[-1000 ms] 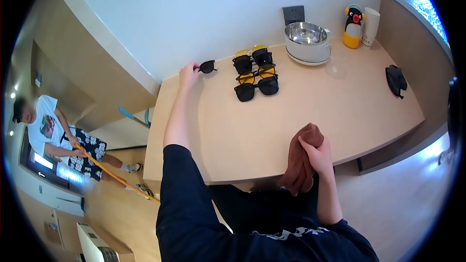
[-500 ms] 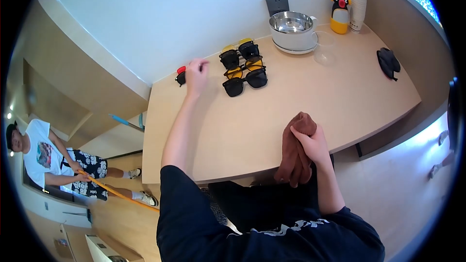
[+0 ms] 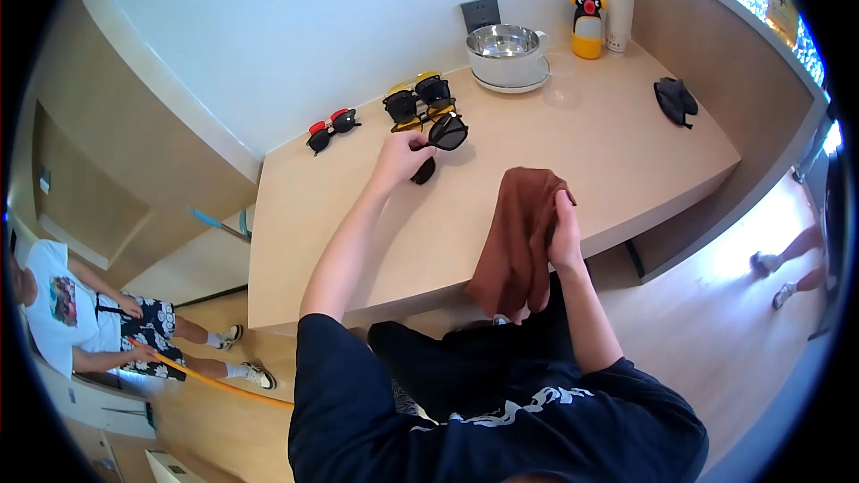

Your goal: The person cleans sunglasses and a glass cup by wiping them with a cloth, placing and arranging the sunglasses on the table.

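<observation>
My left hand (image 3: 403,159) is closed on a pair of black sunglasses (image 3: 448,132), gripped at the middle of the frame and tilted up from the table. Just behind it lie several other glasses, among them dark sunglasses (image 3: 403,107) and a yellow-lensed pair (image 3: 440,110), partly hidden by one another. Farther left rest sunglasses with a red top edge (image 3: 332,129), touched by neither hand. In my right hand (image 3: 565,237) a brown cloth (image 3: 519,241) is held at its right side; it hangs in loose folds over the table's front edge.
On the wooden table (image 3: 322,241) stand a white pot with a steel inside (image 3: 506,58), a clear cup (image 3: 561,89), a penguin figure (image 3: 587,25) and stacked paper cups (image 3: 618,22). Black folded glasses (image 3: 676,102) lie at right. A person (image 3: 98,313) holds an orange pole (image 3: 215,382) at left.
My left hand has moved right from beside the red-edged sunglasses and taken hold of the front black pair. The brown cloth, bunched before, now hangs more spread out from my right hand.
</observation>
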`<state>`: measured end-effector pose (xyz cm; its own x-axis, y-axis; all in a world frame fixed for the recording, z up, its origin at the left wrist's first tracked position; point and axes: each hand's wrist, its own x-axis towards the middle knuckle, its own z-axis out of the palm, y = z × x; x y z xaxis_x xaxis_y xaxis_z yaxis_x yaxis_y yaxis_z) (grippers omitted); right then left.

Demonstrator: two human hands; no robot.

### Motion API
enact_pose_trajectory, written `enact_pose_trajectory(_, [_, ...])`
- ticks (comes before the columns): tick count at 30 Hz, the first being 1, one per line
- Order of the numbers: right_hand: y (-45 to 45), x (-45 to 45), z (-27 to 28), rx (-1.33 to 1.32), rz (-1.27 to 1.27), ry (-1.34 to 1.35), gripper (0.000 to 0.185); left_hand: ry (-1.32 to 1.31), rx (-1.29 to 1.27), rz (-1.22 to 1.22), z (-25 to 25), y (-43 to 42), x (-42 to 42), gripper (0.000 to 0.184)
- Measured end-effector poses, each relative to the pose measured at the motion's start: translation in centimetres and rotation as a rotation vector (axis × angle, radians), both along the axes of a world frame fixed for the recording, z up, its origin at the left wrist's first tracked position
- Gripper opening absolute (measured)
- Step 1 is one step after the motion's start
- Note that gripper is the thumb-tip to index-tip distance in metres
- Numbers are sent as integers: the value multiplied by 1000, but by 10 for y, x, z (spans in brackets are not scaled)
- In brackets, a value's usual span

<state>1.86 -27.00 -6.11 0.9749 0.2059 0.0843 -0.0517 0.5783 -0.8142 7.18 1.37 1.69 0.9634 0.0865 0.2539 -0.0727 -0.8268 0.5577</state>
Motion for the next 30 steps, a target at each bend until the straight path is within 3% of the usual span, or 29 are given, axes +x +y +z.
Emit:
enact_pose_trajectory(1, [-6, 10, -11, -5, 8, -9, 41, 59, -155, -33, 0, 0, -5, 15])
enact_pose_trajectory(2, [-12, 22, -18, 349, 359, -278, 40, 47, -156, -25, 0, -1, -10, 15])
enact_pose_trajectory(3, [-15, 26, -20, 702, 709, -535, 39, 73, -310, -74, 0, -4, -16, 11])
enact_pose_trajectory(4, [-20, 7, -5, 741, 593, -286, 38, 100, -466, -124, 1, -7, -21, 8])
enact_pose_trajectory(5, [-18, -3, 13, 736, 595, -283, 38, 129, -623, -179, 0, -10, -27, 6])
enact_pose_trajectory(7, [-10, -15, 42, 342, 29, 286, 39, 127, -670, -240, 2, -20, -36, 4])
enact_pose_trajectory(12, [3, -2, 36, 446, -27, 302, 41, 182, -788, -341, 4, -59, -51, 6])
enact_pose_trajectory(15, [15, 8, 28, 544, -95, 226, 43, 200, -632, -318, 2, -85, -60, 11])
enact_pose_trajectory(17, [19, -2, 50, 550, 20, 158, 45, 184, -427, -247, 6, -105, -79, 16])
enact_pose_trajectory(19, [24, -8, 57, 530, 53, 149, 36, 176, -397, -217, 9, -120, -97, 17])
enact_pose_trajectory(21, [32, -12, 63, -72, -24, -226, 29, -114, -278, -174, 9, -129, -111, 16])
enact_pose_trajectory(23, [42, -29, 81, -54, -82, -195, 30, -133, -280, -176, 9, -134, -119, 17])
enact_pose_trajectory(25, [43, -40, 79, -353, -312, -311, 31, -213, -162, -42, 2, -137, -124, 16])
enact_pose_trajectory(26, [43, -40, 71, -341, -327, -287, 30, -210, -168, -42, 1, -140, -127, 16])
enact_pose_trajectory(30, [27, -42, 63, -287, -37, -166, 22, -329, -159, 6, 2, -146, -144, 14])
